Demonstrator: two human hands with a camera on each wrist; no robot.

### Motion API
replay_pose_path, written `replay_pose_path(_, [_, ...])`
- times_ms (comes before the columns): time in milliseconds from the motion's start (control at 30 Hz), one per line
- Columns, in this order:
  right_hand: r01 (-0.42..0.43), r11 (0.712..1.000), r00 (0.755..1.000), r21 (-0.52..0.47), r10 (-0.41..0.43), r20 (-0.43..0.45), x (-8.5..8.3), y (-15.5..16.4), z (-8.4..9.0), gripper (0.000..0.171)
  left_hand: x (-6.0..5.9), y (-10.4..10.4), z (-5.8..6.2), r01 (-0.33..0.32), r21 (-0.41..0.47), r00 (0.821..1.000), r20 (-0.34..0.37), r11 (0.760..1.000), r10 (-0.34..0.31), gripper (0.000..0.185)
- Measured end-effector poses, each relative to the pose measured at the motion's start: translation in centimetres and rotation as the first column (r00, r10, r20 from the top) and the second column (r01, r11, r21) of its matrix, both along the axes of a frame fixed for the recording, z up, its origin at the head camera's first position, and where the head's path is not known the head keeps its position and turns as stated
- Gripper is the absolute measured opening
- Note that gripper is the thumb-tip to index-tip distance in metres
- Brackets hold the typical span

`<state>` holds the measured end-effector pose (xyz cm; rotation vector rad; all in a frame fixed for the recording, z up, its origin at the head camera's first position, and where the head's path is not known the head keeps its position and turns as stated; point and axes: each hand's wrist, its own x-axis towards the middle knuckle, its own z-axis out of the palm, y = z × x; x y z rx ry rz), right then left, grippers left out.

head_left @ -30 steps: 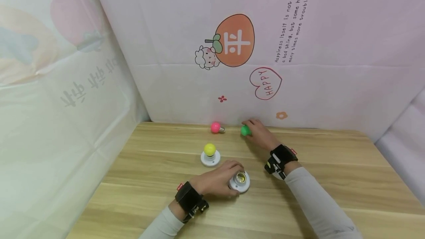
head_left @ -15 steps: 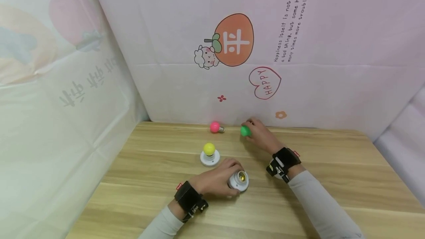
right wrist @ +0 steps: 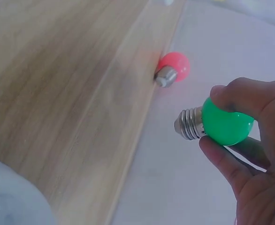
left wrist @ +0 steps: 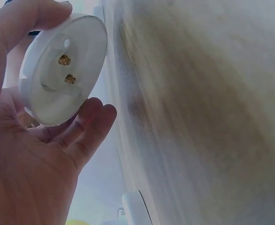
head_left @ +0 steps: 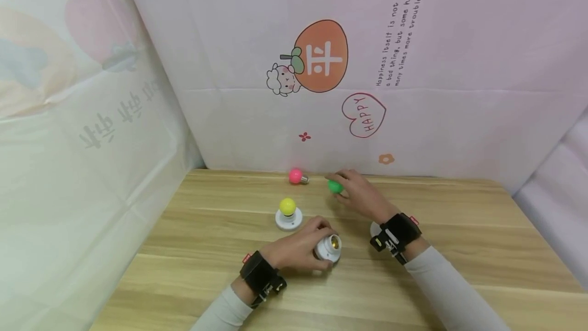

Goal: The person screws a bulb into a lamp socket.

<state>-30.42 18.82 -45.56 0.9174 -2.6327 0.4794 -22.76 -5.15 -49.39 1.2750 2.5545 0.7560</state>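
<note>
The green bulb (right wrist: 226, 123) was pinched between the thumb and curled fingers of the right hand (head_left: 360, 195), lifted clear of the wooden table (head_left: 459, 229), its metal screw base (right wrist: 190, 123) left bare and pointing away from the palm. In the head view the green bulb (head_left: 335, 186) sat beyond and slightly right of the empty socket (head_left: 328, 248), near the table's rear edge. Gripping the globe alone kept the thread free, which would suit presenting it to a holder.

The left hand (head_left: 298, 249) held the empty socket tilted off the table, fingers curled round its white rim. The left wrist view showed the socket's flat underside (left wrist: 62, 70) with two brass contacts, the thumb above and fingertips (left wrist: 93, 117) below; that grip appeared to steady the body and turn its brass mouth upward and to the right.

Beyond and left of the empty socket stood a yellow bulb (head_left: 287, 206), upright in a second white socket (head_left: 289, 220). Farther back, a pink bulb (head_left: 295, 175) lay on its side against the printed cloth backdrop (head_left: 413, 65), just left of the green bulb.

A white object (head_left: 375, 228) right of the empty socket was largely hidden behind the right wrist strap (head_left: 395, 236) and could not be identified. Both wrist views were blurred, so the table grain and the pink bulb's cap (right wrist: 166, 76) were soft. The sleeves were cut off at the lower edge.
</note>
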Motion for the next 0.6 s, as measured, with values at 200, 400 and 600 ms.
replay_pose_path(200, [-0.027, 1.0, 0.999, -0.014, 0.027, -0.043, 1.1, 0.1, 0.2, 0.053, -0.1, -0.1, 0.0, -0.005, 0.024, 1.0, 0.009, 1.0, 0.005, 0.06])
replay_pose_path(400, [-0.037, 0.998, 0.998, -0.046, 0.035, -0.042, 1.9, 0.3, 0.4, 0.057, -0.3, -0.1, -0.1, 0.003, 0.036, 1.0, -0.021, 0.999, -0.002, 0.059])
replay_pose_path(600, [-0.041, 0.996, 0.999, -0.074, 0.038, -0.038, 3.2, 0.4, 1.0, 0.056, -0.5, -0.3, 0.0, 0.03, 0.064, 0.999, -0.04, 0.997, -0.027, 0.059])
